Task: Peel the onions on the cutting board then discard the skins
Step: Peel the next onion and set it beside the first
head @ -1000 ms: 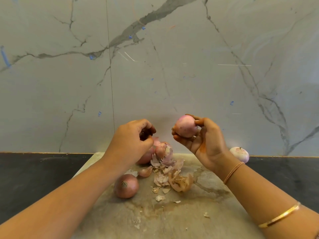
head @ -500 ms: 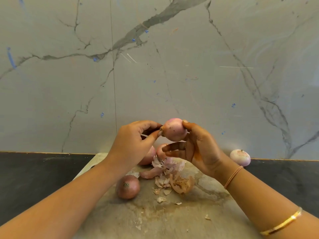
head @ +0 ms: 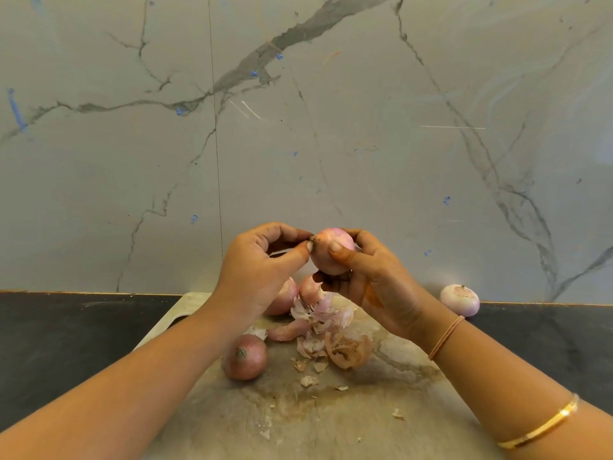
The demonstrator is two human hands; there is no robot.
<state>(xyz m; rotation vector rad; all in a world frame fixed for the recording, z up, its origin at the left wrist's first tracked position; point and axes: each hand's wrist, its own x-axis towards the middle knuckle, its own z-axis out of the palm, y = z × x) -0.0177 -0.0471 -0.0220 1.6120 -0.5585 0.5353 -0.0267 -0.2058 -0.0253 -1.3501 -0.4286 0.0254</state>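
Pink onion point(head: 326, 266) gripped by right hand point(head: 374, 288) | left hand point(head: 252, 280) pinches its tip | rear onions point(head: 310, 288) half-hidden

The held onion point(head: 330, 260) has a smooth pink surface with a soft shine. The unpeeled onion point(head: 245, 358) has a dry, papery skin of brown-pink colour, a little glossy. The loose skins point(head: 348, 351) are thin, crinkled and paper-like, without shine. The cutting board point(head: 331, 433) is pale, matt and stained; its material I cannot tell. The desk point(head: 66, 336) is dark and matt. The wall point(head: 331, 127) looks like smooth marble with grey veins. The bangle point(head: 537, 426) is shiny gold-coloured metal.
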